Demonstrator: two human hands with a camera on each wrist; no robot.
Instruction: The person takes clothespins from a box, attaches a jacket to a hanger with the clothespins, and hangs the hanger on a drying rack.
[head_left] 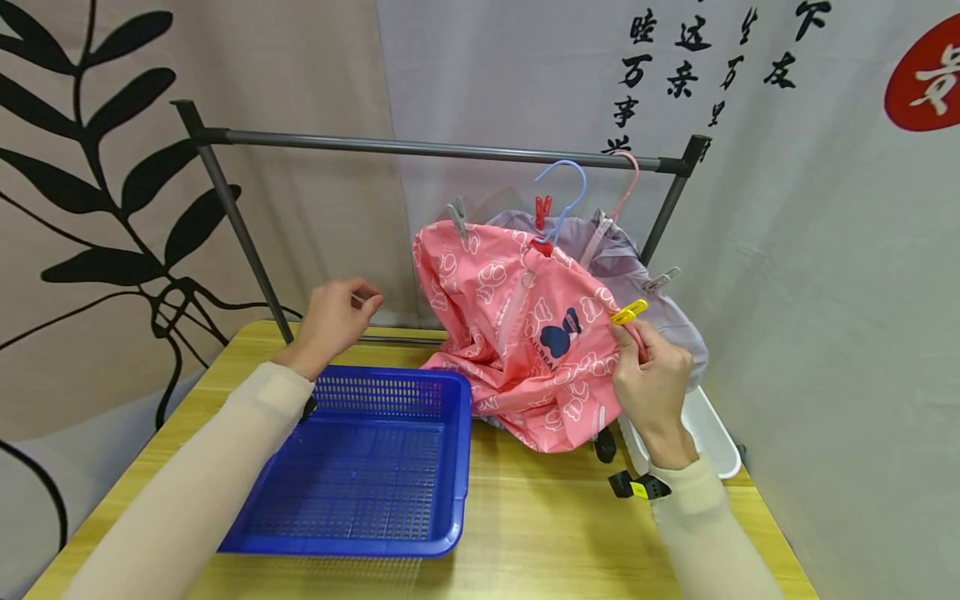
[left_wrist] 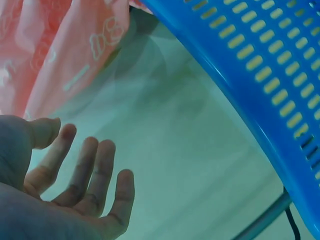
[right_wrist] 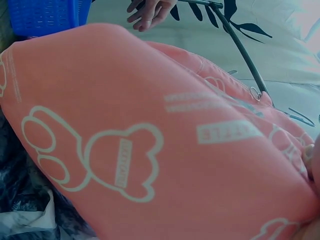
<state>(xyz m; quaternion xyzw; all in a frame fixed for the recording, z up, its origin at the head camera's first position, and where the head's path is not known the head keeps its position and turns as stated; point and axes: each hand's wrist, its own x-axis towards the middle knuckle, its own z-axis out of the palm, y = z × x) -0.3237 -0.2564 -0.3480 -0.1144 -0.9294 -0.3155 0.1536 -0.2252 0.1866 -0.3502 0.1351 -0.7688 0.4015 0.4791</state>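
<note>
A pink jacket (head_left: 517, 333) with white bear outlines and a dark blue bear hangs bunched around a blue hanger (head_left: 573, 187). The hanger's hook is level with the rack's bar; whether it rests there I cannot tell. My right hand (head_left: 652, 383) pinches the jacket's right edge, just below a yellow clothespin (head_left: 628, 312). A grey clothespin (head_left: 457, 218) sits on its upper left edge, and a red clothespin (head_left: 543, 212) shows by the hanger. My left hand (head_left: 337, 317) is in the air left of the jacket, fingers loosely bent, holding nothing.
Below my left hand a blue basket (head_left: 463, 467) stands on the wooden table (head_left: 555, 533). A metal rack (head_left: 420, 148) spans the back. Behind the jacket hangs a grey-purple garment (head_left: 686, 333) on a pink hanger (head_left: 632, 179), beside a white tray (head_left: 712, 437).
</note>
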